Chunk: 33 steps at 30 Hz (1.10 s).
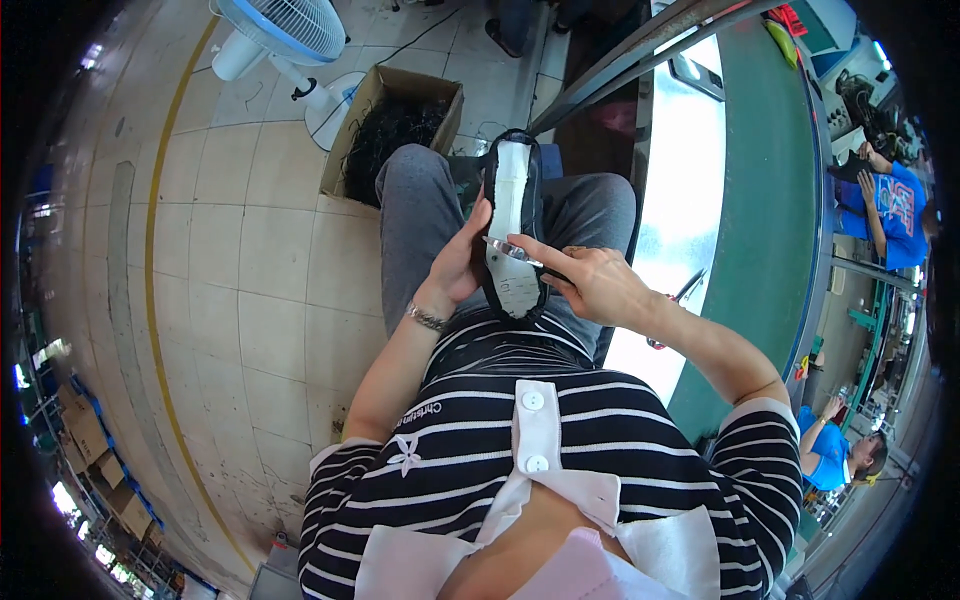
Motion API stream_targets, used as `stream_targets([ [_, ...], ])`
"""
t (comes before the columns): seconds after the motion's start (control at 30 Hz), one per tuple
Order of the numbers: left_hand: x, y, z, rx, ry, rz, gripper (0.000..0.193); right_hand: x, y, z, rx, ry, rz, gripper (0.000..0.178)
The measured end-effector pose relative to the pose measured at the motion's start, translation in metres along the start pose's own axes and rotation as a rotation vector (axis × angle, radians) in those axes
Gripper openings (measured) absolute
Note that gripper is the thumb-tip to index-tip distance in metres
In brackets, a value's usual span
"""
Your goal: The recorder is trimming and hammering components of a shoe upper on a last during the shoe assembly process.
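Observation:
A shoe upper (513, 190), black round the edge with a white sole board facing up, stands lengthwise between my knees. My left hand (461, 258) grips it along its left side, with the fingers hidden underneath. In my right hand (590, 278) is a small silver metal hand tool (512, 249) with a pointed tip and a dark handle. Its metal end lies over the lower middle of the white board, and my index finger presses along it. Whether it is a knife or a pair of nippers, I cannot tell.
A cardboard box (335, 165) holding black scraps stands beyond my left knee, near a white fan (290, 30). To my right runs a green bench (765, 200) with a bright white strip; a pair of scissors (688, 287) lies there. Two people in blue work beyond it.

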<state>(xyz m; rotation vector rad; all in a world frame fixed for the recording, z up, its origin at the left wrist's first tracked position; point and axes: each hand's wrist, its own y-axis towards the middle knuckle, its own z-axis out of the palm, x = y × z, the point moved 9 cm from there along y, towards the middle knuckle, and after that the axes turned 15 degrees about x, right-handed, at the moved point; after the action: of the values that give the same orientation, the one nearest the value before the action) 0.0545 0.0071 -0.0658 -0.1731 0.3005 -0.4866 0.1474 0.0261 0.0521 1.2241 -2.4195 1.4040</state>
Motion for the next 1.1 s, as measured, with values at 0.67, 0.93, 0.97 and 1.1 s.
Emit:
stream_targets([
  [0.67,-0.025,-0.001,0.026,0.015,0.377,0.172,0.077,0.004,0.032,-0.091,-0.019,-0.613,0.105,0.062],
  [0.93,-0.022,-0.005,0.022,0.007,0.423,0.059,0.085,0.000,0.030,-0.073,-0.098,-0.546,0.035,0.063],
  [0.97,-0.020,-0.004,0.020,0.036,0.405,0.061,0.086,0.011,0.024,-0.073,-0.076,-0.617,0.034,0.063],
  [1.1,-0.015,0.000,0.012,0.064,0.378,0.033,0.090,0.021,0.009,-0.073,-0.342,-0.370,-0.215,0.065],
])
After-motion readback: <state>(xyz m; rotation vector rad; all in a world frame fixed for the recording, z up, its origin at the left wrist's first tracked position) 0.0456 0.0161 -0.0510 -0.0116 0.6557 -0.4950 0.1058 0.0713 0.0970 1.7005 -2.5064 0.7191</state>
